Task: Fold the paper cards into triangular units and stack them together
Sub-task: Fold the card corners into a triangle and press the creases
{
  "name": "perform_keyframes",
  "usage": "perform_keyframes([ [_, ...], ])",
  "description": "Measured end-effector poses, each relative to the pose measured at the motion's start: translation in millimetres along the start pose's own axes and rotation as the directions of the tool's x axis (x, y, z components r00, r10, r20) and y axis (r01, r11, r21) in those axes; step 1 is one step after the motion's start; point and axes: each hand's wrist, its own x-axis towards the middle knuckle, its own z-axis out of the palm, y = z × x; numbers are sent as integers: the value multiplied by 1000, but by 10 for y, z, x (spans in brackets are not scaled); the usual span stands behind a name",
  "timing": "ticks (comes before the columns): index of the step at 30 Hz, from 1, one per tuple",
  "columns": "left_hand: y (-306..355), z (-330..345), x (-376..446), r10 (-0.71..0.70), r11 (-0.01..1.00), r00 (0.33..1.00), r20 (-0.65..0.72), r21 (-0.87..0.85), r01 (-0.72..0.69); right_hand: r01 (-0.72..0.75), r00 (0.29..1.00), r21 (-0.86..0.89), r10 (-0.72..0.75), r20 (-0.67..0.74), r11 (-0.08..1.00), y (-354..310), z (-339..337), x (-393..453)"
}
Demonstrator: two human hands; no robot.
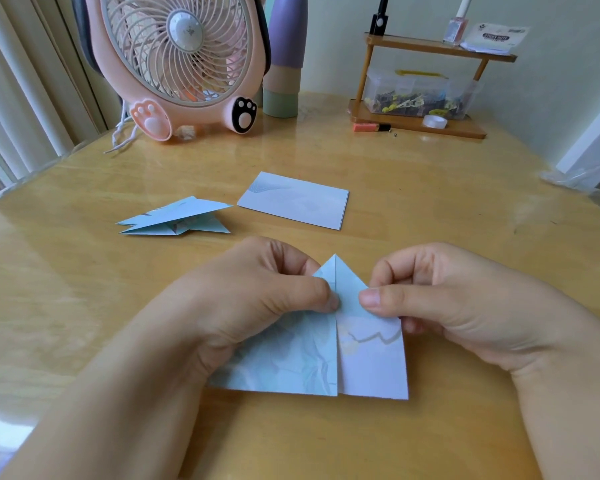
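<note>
Head view of one card mid-fold. The partly folded card (326,355) lay on the wooden surface (430,202) directly in front of the person, its two upper corners turned down to meet along a central seam, so that a point stood at the far end and two flaps ran toward the near edge. The left hand (257,292) gripped the card from the left, thumb pressed on the paper just beside the seam and the other fingers curled behind the point. The right hand (426,299) pinched the right flap, thumb on top near the seam and the remaining fingers curled beneath or behind the paper.

The step in hand appeared to be setting the two diagonal folds. To do it well, the inner edges of both flaps should probably meet along the seam without overlap or gap, and the point should be kept sharp; the creases would best be pressed from the point outward while the opposite thumb held the paper from sliding on the glossy surface.

Farther back and to the left lay the finished triangular units (174,218), seemingly two, overlapping one another. Just beside them to the right lay an unfolded card (295,200), flat. Since that card was untouched and the present one unfinished, the task seemed roughly at its middle. A pink desk fan (177,57) stood at the far edge.
</note>
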Motion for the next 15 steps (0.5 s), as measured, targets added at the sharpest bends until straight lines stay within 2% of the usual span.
perform_keyframes([
  [5, 52, 1, -14, -66, 982, 985, 157, 185, 36, 0, 999, 10, 1, -38, 1000, 0, 16, 17],
  [9, 211, -41, -48, -159, 908, 952, 262, 418, 37, -61, 998, -108, 65, 28, 992, -63, 60, -33],
  [12, 437, -61, -52, -242, 712, 915, 324, 700, -60, -114, 991, -230, 128, 46, 966, -150, 123, -83],
  [15, 625, 19, -37, -270, 372, 935, 231, 920, -120, -173, 984, -314, 177, -16, 934, -182, 246, -127],
])
